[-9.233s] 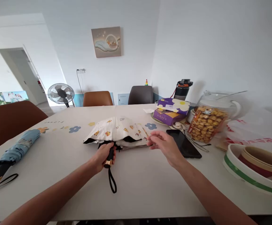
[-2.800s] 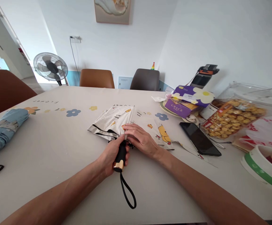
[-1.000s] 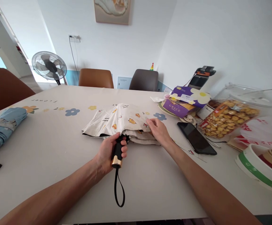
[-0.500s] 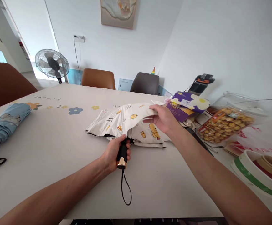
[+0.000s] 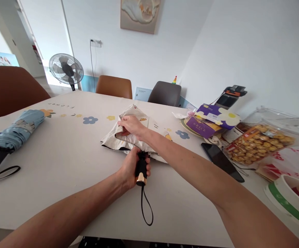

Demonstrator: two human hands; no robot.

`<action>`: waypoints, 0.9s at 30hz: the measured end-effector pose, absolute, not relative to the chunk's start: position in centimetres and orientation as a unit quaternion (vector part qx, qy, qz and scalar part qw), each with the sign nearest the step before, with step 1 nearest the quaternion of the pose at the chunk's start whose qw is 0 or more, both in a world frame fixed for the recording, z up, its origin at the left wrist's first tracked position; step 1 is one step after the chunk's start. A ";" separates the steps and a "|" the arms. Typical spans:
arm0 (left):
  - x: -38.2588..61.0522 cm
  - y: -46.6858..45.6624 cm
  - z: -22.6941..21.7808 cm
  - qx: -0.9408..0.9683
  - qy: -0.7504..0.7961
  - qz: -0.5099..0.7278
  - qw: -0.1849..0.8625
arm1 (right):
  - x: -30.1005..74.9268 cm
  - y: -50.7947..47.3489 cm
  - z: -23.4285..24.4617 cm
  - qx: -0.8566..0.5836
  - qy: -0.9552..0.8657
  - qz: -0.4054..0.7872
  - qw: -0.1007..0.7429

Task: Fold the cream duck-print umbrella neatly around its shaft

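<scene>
1. Head view, my only feed: off-white cloth folding umbrella with yellow cartoon prints (image 5: 131, 141) lies on the white tabletop (image 5: 61, 193), canopy loose and partly folded.
2. Left hand (image 5: 133, 166): fingers curled tight round its black-and-gold handle (image 5: 141, 168). Right hand (image 5: 132, 126): crossed over the canopy, fingers look pinched on a lifted fabric edge.
3. Step, I'd judge: arranging one canopy panel; next move calls for steady handle, fabric laid smooth.
4. Right forearm hides the canopy's right part; right thumb unclear to me. Light-blue furled umbrella (image 5: 20, 130): handle cut off at left.
</scene>
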State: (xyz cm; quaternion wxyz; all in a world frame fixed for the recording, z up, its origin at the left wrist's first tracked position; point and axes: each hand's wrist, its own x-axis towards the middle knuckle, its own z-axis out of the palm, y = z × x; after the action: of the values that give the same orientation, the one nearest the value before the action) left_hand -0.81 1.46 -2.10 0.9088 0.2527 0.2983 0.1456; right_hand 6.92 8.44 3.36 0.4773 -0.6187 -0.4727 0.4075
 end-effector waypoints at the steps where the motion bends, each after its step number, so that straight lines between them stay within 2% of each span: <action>1: -0.8 1.4 -2.1 0.256 0.302 0.144 0.907 | 7.0 8.4 2.9 -0.625 -0.472 0.408 0.470; 9: -1.0 1.3 -1.6 0.285 0.327 0.128 0.892 | 7.1 8.4 1.8 -0.652 -0.460 0.429 0.424; 15: -0.8 0.9 -1.7 0.345 0.362 0.150 0.853 | 7.0 8.1 1.8 -0.608 -0.496 0.500 0.366; 17: -0.8 0.8 -1.7 0.346 0.363 0.151 0.852 | 7.4 8.0 2.5 -0.589 -0.514 0.495 0.381; 19: -0.8 0.8 -1.7 0.343 0.362 0.152 0.853 | 8.4 7.7 3.6 -0.575 -0.538 0.428 0.443; 22: -0.8 0.8 -1.7 0.337 0.359 0.149 0.857 | 10.9 6.9 4.8 -0.595 -0.574 0.222 0.517; 24: -0.9 0.9 -1.7 0.332 0.360 0.144 0.860 | 12.7 6.5 4.7 -0.633 -0.612 0.103 0.462; 27: -0.8 0.8 -1.7 0.323 0.365 0.137 0.862 | 14.6 6.6 2.9 -0.648 -0.686 0.058 0.325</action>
State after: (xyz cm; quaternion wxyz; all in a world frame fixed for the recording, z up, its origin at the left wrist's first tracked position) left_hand -0.82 0.84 -1.74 0.8622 0.3232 0.3655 0.1366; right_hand 14.65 6.60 2.94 0.3248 -0.6483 -0.6861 0.0582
